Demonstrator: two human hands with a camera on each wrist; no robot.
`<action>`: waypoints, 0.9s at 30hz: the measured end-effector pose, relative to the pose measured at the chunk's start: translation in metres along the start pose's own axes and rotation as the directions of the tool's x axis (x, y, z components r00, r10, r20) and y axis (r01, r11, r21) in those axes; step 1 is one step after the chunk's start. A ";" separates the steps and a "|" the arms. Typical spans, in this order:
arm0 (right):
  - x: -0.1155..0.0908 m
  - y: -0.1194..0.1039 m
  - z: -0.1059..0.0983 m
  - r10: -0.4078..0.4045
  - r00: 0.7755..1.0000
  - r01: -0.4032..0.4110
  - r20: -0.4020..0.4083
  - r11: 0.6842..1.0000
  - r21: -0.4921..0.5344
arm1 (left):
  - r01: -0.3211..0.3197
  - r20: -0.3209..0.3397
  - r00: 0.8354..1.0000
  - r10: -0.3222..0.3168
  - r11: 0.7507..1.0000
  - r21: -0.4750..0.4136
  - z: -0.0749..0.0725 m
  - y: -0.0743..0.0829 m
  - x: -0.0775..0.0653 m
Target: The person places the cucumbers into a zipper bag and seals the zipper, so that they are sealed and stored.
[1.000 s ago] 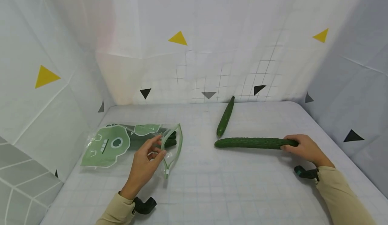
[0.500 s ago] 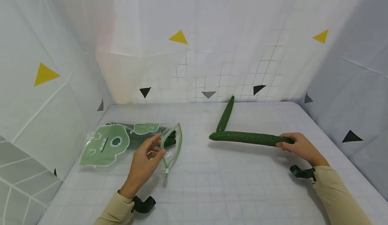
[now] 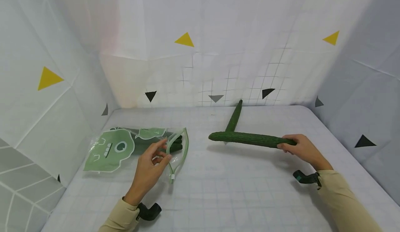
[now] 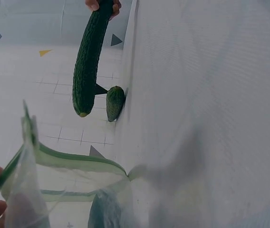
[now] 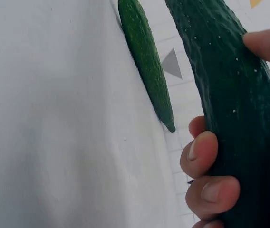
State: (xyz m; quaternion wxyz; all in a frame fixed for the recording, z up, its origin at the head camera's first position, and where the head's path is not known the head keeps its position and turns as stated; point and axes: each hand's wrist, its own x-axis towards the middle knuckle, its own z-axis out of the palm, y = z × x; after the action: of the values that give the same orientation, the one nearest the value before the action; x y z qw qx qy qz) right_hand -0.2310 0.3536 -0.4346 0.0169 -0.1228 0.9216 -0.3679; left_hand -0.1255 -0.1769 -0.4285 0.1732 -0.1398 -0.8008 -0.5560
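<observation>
My right hand [image 3: 304, 151] grips a long green cucumber [image 3: 247, 138] by its right end and holds it level, lifted off the table, its free end pointing left. Fingers and thumb wrap its sides in the right wrist view. Behind it, a second cucumber [image 3: 235, 118] lies on the table, partly covered in the head view. On the left, my left hand [image 3: 150, 169] pinches the green zip edge of a clear zip bag [image 3: 109, 152] printed with a green cartoon creature. The bag's mouth gapes to the right, and dark green cucumbers [image 3: 176, 146] show inside.
The white gridded table [image 3: 218, 197] is enclosed by white cloth walls [image 3: 218, 23] with yellow and black triangles. Black wrist mounts [image 3: 149, 212] hang below both wrists, close to the tabletop.
My right hand has raised the cucumber from the table and carried it left, so it now overlaps the cucumber behind in the head view. My left hand and the bag have stayed put.
</observation>
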 end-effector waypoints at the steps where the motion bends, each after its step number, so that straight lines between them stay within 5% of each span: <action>1: 0.000 -0.001 0.001 0.000 1.000 0.000 -0.001 1.000 0.006 | -0.004 0.002 1.000 0.004 1.000 0.000 0.000 0.000 0.000; 27: 0.007 -0.032 0.036 0.021 0.999 -0.022 0.028 0.999 0.039 | -0.032 0.003 0.999 0.032 0.999 0.013 -0.001 0.000 -0.001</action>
State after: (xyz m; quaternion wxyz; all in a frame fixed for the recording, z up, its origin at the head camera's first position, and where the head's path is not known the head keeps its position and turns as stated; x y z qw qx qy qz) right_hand -0.2269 0.3052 -0.4381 0.0359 -0.1174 0.9150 -0.3842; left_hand -0.1241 -0.1777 -0.4286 0.1820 -0.1520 -0.8024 -0.5476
